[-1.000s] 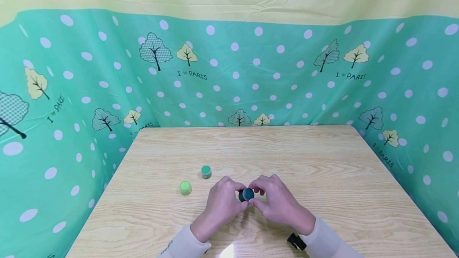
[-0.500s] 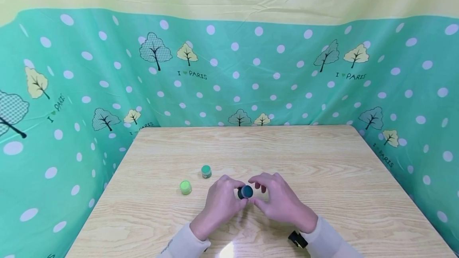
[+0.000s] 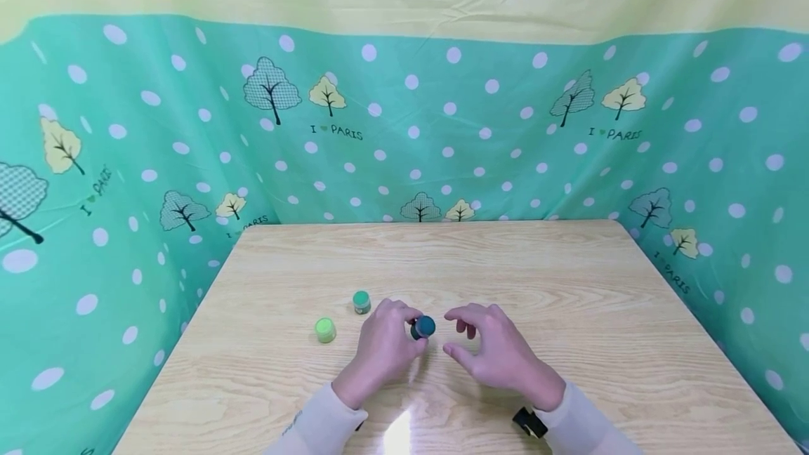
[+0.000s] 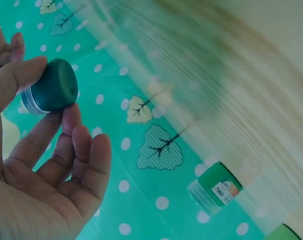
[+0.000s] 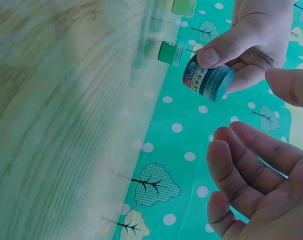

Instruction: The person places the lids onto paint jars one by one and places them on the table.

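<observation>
Above the table, my left hand [image 3: 387, 343] pinches a small dark green paint jar [image 3: 425, 326] between thumb and fingers. In the right wrist view the jar [image 5: 208, 78] is tilted and shows a printed label and a ribbed lid. The left wrist view shows its dark end [image 4: 61, 85] under the thumb. Apart from the jar, on its right, my right hand [image 3: 496, 346] holds nothing; its fingers are loosely bent and the thumb stands away from them. Left of my hands, a green jar [image 3: 362, 302] and a light green jar [image 3: 325, 330] stand upright on the table.
The wooden table [image 3: 537, 265] reaches back to a green dotted curtain [image 3: 468, 125] that hangs behind it and along both sides. A black strap piece [image 3: 529, 423] is at my right sleeve. Light glares off the table near its front.
My right hand has let go of the jar and drawn away to the right. My left hand has carried the jar slightly left and away from me. The two standing jars stay put.
</observation>
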Motion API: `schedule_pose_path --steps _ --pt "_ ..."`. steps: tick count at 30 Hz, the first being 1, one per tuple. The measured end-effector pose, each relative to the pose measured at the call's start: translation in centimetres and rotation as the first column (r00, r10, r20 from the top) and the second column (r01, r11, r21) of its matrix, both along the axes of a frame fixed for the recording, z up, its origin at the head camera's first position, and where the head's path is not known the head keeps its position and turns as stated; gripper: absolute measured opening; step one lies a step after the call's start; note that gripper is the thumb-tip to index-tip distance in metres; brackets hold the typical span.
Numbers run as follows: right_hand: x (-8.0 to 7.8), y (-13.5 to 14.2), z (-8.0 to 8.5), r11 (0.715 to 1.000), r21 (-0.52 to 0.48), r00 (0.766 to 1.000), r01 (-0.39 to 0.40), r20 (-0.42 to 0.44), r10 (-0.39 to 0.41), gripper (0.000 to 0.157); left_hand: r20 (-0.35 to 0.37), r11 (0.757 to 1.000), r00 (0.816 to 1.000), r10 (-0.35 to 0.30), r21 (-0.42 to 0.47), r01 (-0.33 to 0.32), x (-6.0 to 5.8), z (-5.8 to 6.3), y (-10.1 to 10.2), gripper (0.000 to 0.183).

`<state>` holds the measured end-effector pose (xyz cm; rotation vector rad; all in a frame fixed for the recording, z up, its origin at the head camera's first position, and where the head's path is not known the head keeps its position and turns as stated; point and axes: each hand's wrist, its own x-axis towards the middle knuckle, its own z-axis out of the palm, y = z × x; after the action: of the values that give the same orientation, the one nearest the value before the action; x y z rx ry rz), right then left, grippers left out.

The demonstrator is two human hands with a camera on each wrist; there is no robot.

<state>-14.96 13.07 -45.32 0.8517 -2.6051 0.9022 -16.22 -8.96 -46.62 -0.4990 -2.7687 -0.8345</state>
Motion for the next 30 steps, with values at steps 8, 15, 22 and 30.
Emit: schedule_pose_path --steps 8,15,22,30 --pt "0.0 0.3 -0.3 1.0 -0.009 1.0 0.004 -0.023 -0.004 0.041 0.069 0.998 0.998 0.015 -0.058 -0.011 -1.7 -0.1 -0.6 0.021" --pt "-0.1 0.4 -0.4 1.0 -0.019 0.999 0.0 -0.043 -0.001 0.04 0.104 0.991 0.995 0.008 -0.13 0.006 -2.5 -0.5 -0.5 0.016" --pt "-0.1 0.5 -0.5 1.0 -0.022 0.999 0.005 -0.039 -0.006 0.04 0.142 0.988 0.99 -0.016 -0.148 0.037 -2.9 -0.8 -0.4 0.014" --pt "-0.1 0.6 -0.8 1.0 -0.01 0.999 0.017 -0.033 -0.017 0.04 0.163 0.984 0.987 -0.011 -0.171 0.039 -2.5 -0.9 -0.4 0.017"
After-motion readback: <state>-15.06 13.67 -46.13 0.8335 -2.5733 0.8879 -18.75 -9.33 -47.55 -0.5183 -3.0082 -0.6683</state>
